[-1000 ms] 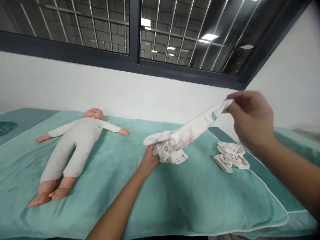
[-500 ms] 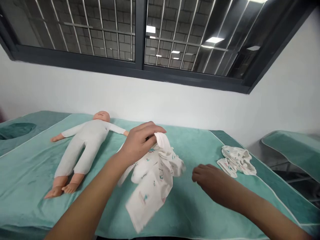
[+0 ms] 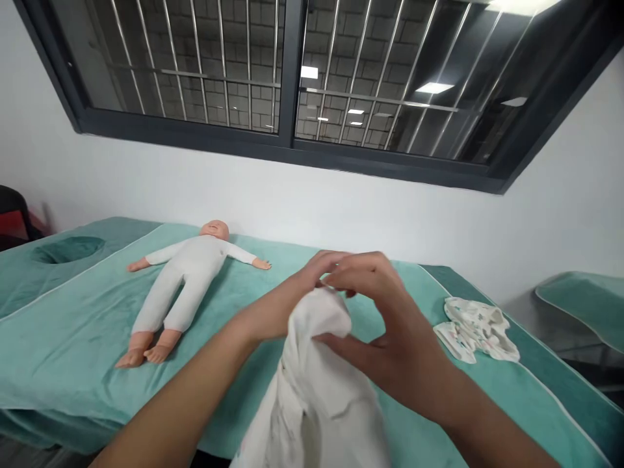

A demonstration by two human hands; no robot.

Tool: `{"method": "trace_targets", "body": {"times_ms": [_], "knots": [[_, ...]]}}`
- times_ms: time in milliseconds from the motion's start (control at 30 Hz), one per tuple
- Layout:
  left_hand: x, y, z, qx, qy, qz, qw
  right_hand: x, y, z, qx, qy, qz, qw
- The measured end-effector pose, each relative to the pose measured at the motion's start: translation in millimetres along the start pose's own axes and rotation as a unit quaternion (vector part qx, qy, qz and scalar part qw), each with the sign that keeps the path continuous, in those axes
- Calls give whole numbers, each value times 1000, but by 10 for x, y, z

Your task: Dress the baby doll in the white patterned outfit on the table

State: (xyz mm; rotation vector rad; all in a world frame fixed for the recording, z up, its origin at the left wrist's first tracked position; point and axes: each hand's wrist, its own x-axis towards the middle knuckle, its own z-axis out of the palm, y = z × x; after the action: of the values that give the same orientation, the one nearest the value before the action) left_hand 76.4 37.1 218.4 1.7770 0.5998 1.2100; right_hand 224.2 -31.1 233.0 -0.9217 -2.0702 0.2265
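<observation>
Hands [image 3: 402, 348]: together, right pinching white garment [image 3: 336, 390] (left's grip hidden) | doll [image 3: 197, 263]: face-up

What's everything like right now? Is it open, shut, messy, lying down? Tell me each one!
Doll: on its back, arms spread.
Held cloth: bunched at the top, hanging down.
Other cloth: lying crumpled.
Sheet: spread out, wrinkled.
Window: looks shut.
Left hand: partly hidden, grip unclear.
Right hand: curved, thumb against the held cloth.

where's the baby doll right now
In the head view, the doll lies at left on the green cover, left of the held white garment, its head toward the wall.
</observation>
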Motion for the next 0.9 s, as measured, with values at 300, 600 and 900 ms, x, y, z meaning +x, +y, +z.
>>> {"method": "trace_targets", "body": {"times_ms": [300, 600, 900], "knots": [[-246, -61, -118, 43, -87, -92, 991, -303, 336, 76, -32, 97, 204, 974], [-298, -165, 107, 319, -108, 131, 932, -385, 308, -243, -19, -79, 260, 962], [-410, 105, 30, 405, 19, 182, 896, -648, 335, -452, 48, -152, 279, 947]]}}
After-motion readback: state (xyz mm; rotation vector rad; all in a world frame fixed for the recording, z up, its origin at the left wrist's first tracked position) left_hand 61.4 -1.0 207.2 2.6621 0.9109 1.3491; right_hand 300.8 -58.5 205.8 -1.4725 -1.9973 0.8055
